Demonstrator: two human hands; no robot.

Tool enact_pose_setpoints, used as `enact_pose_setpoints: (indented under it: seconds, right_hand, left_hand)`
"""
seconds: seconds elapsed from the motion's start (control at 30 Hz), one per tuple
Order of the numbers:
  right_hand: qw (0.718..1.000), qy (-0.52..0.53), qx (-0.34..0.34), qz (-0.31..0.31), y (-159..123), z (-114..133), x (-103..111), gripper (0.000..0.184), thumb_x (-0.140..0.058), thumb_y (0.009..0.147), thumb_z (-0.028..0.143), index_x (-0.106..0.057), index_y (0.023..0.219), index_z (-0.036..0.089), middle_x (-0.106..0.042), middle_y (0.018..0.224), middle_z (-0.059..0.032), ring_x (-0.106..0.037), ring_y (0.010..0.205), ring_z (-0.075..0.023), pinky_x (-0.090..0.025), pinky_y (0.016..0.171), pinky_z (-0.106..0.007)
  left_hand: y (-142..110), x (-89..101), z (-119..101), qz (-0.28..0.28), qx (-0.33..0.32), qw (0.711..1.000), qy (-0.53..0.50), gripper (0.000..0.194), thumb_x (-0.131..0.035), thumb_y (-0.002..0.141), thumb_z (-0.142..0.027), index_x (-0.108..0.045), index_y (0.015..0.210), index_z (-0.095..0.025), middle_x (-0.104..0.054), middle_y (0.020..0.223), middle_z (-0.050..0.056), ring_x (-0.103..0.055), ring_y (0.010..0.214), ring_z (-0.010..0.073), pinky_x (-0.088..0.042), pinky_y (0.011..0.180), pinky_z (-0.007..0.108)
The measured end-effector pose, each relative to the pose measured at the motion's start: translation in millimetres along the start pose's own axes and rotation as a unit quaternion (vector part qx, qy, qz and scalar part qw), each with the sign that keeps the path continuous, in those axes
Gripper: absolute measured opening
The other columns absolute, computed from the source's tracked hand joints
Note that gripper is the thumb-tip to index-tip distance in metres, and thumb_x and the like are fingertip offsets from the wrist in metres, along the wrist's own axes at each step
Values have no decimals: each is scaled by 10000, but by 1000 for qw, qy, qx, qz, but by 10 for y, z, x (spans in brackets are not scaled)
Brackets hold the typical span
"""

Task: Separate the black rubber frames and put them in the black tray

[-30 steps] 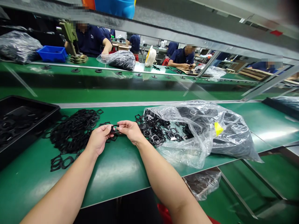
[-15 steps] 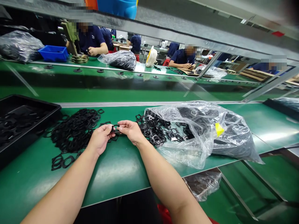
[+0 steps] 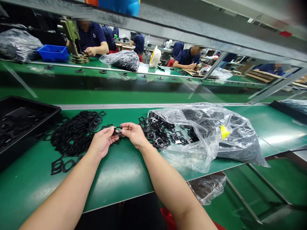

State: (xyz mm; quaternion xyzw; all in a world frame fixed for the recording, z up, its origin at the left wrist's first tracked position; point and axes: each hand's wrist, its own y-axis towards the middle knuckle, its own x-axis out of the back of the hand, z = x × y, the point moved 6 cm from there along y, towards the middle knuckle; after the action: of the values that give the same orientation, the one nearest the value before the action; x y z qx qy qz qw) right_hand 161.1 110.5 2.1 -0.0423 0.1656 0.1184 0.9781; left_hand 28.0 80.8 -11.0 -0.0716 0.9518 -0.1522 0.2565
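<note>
My left hand (image 3: 103, 142) and my right hand (image 3: 134, 134) meet over the green bench top (image 3: 120, 172), their fingertips pinching a small black ring-shaped part (image 3: 117, 130) between them. To the left lies a loose heap of black rubber-like gaskets (image 3: 74, 134), touching my left hand's side. To the right, a heap of black square frames (image 3: 158, 132) spills from a clear plastic bag (image 3: 201, 134) with a yellow tag (image 3: 224, 132). The fingers hide most of the small part.
A black tray (image 3: 24, 123) holding dark parts sits at the bench's left end. Beyond a metal rail, co-workers (image 3: 188, 57) sit at a second green bench with bagged parts, a blue bin (image 3: 53, 53) and a green bench press (image 3: 70, 35). Another bag (image 3: 207, 188) lies below the bench.
Both hands stay almost in place on the small part, with slight finger movement. The whole view has shifted a little. A co-worker's hands move at the far bench.
</note>
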Motion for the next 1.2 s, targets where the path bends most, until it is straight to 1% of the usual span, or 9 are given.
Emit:
enact_pose_setpoints:
  seconds: [0.13, 0.27, 0.37, 0.5, 0.7, 0.87, 0.97, 1.07, 1.2]
  right_hand:
    - [1000, 0, 8, 6, -15, 36, -18, 416, -836, 494, 313, -667, 838, 153, -653, 698, 11, -604, 633, -91, -481, 631, -235]
    - [1000, 1, 17, 0, -20, 60, -22, 413, -839, 483, 312, -669, 827, 160, -636, 675, 24, -584, 615, -84, -486, 637, -239]
    - [1000, -7, 27, -10, -11, 63, -11, 407, -838, 479, 312, -668, 818, 164, -625, 667, 25, -571, 618, -87, -488, 640, -245]
    - [999, -27, 39, -27, 12, 51, 30, 382, -824, 503, 308, -667, 820, 164, -609, 652, 24, -535, 586, -77, -465, 594, -231]
    - [999, -25, 21, -20, 18, 24, 36, 373, -817, 513, 293, -659, 822, 156, -610, 636, 26, -538, 555, -72, -460, 574, -230]
    - [1000, -19, 11, -20, 6, 27, 24, 399, -829, 494, 301, -656, 821, 152, -622, 638, 28, -551, 555, -74, -469, 571, -231]
    - [1000, -18, 5, -16, 5, 20, 21, 390, -825, 497, 287, -655, 821, 152, -625, 641, 29, -552, 554, -72, -467, 574, -232]
    - [1000, -18, -1, -13, 7, 5, 25, 369, -813, 509, 265, -652, 821, 151, -621, 641, 29, -549, 551, -72, -463, 580, -237]
    - [1000, -13, -10, -14, 5, -3, 34, 360, -798, 514, 245, -641, 823, 147, -612, 620, 35, -549, 527, -76, -456, 568, -242]
  left_hand:
    - [7, 8, 2, 17, 15, 1000, -4, 232, -772, 660, -250, -648, 808, -121, -687, 735, 45, -628, 617, 109, -513, 589, 221]
    - [7, 20, -16, 6, 5, 1000, -1, 259, -785, 648, -284, -643, 790, -121, -684, 726, 41, -617, 592, 95, -503, 558, 201]
    - [-1, 7, -7, 2, 16, 1000, -6, 236, -771, 668, -276, -639, 789, -123, -684, 727, 45, -622, 587, 100, -508, 554, 207]
    - [-21, -25, 3, 5, 37, 999, -17, 166, -729, 710, -224, -638, 803, -121, -686, 751, 54, -642, 624, 120, -526, 582, 229]
    - [-35, -23, -18, -11, 28, 999, -15, 107, -708, 716, -156, -636, 784, -116, -647, 668, 28, -613, 583, 97, -513, 568, 206]
    - [-28, -8, -26, -25, 16, 999, -12, 155, -742, 672, -157, -634, 777, -118, -635, 655, 20, -599, 574, 90, -504, 557, 196]
    - [-23, -11, -20, -15, 17, 1000, -11, 172, -750, 660, -171, -638, 780, -119, -643, 682, 26, -603, 589, 95, -506, 562, 202]
    - [-18, -23, -5, 9, 25, 1000, -7, 181, -754, 659, -204, -654, 783, -118, -652, 713, 39, -601, 607, 101, -507, 568, 213]
    - [0, -16, 14, 25, 19, 999, 4, 274, -814, 577, -266, -670, 768, -133, -650, 724, 27, -584, 614, 100, -495, 570, 218]
